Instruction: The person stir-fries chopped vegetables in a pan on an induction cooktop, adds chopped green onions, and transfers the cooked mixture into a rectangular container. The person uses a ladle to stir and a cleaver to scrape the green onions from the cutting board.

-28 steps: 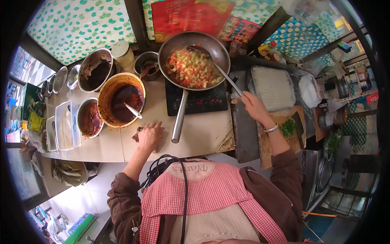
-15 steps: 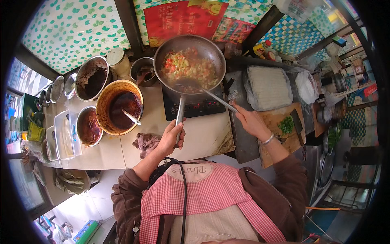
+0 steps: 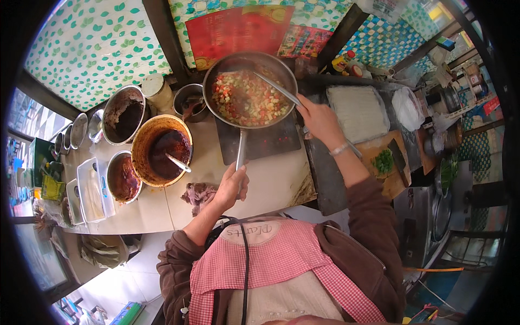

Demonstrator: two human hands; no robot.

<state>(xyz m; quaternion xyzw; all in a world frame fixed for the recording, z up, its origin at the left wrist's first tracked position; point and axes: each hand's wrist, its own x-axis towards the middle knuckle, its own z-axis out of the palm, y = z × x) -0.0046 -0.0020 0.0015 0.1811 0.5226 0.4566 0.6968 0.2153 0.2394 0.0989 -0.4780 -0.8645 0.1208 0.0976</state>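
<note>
A round frying pan (image 3: 277,66) sits over a black induction cooktop (image 3: 281,142), its handle toward me. Diced red and pale green vegetables (image 3: 246,103) cover much of its bottom. My left hand (image 3: 232,185) is closed around the pan's handle (image 3: 241,151). In my right hand (image 3: 320,122) is the long metal handle of a spatula (image 3: 279,88), which slants across the pan's right rim. The spatula's head reaches the far side of the vegetables and is hard to make out.
Left of the pan stand a small pot (image 3: 183,97), a large pot of dark red sauce (image 3: 140,141) with a spoon, and a bowl (image 3: 112,184). A crumpled cloth (image 3: 197,196) lies near my left hand. At right are a cutting board (image 3: 387,187) with chopped greens, a knife (image 3: 399,157) and a plastic-covered tray (image 3: 357,111).
My right hand has moved up and left, carrying the spatula from the near side of the pan toward the far side. The vegetables are spread nearer to me. My left hand keeps the handle.
</note>
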